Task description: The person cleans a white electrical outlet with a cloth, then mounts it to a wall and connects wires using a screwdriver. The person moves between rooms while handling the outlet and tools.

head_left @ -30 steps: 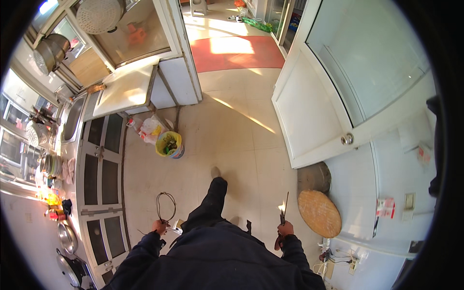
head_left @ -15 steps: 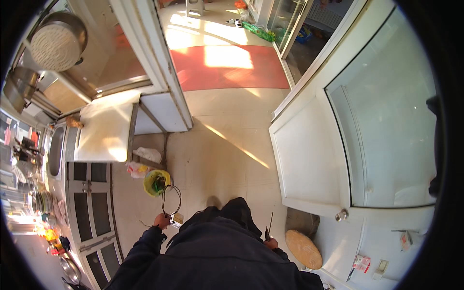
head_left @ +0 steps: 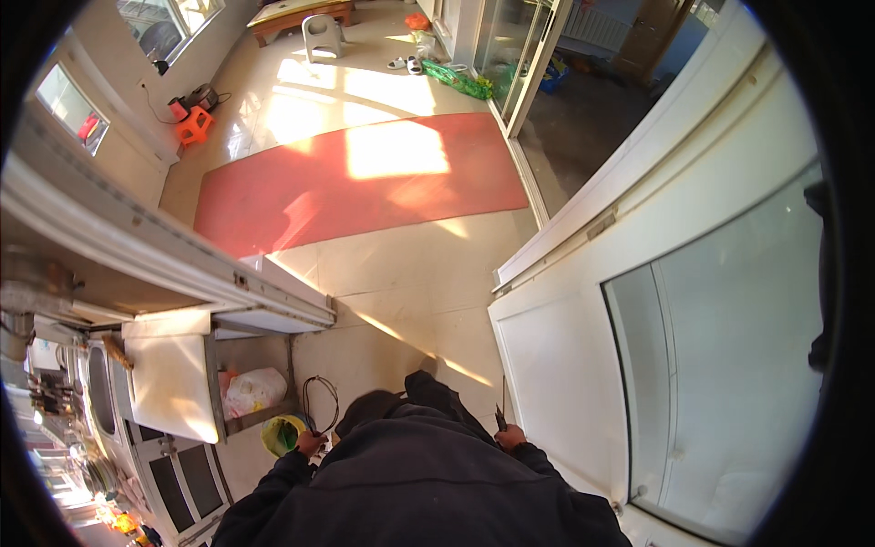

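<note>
My left hand point(head_left: 312, 444) is closed round a loop of thin black cable point(head_left: 307, 397), which stands up above the fist. It is just beside a yellow-lined bin point(head_left: 281, 436) on the floor. Something small and pale close to that hand is mostly hidden. On the other side of my body, my right hand point(head_left: 510, 438) grips a dark, slender, pointed tool point(head_left: 499, 419). A thin spike rises above it; whether this belongs to the same tool I cannot tell.
A white door point(head_left: 565, 365) stands open on my right. Left are a board-topped counter point(head_left: 169, 374), cabinets point(head_left: 182, 488) and a white plastic bag point(head_left: 255, 392). Past the door frame point(head_left: 283, 292) lie a red mat point(head_left: 365, 182), shoes point(head_left: 406, 65) and a grey stool point(head_left: 322, 38).
I have moved forward toward the doorway; more of the room beyond shows, and the counter and bin sit lower in view. Both hands keep hold of their things.
</note>
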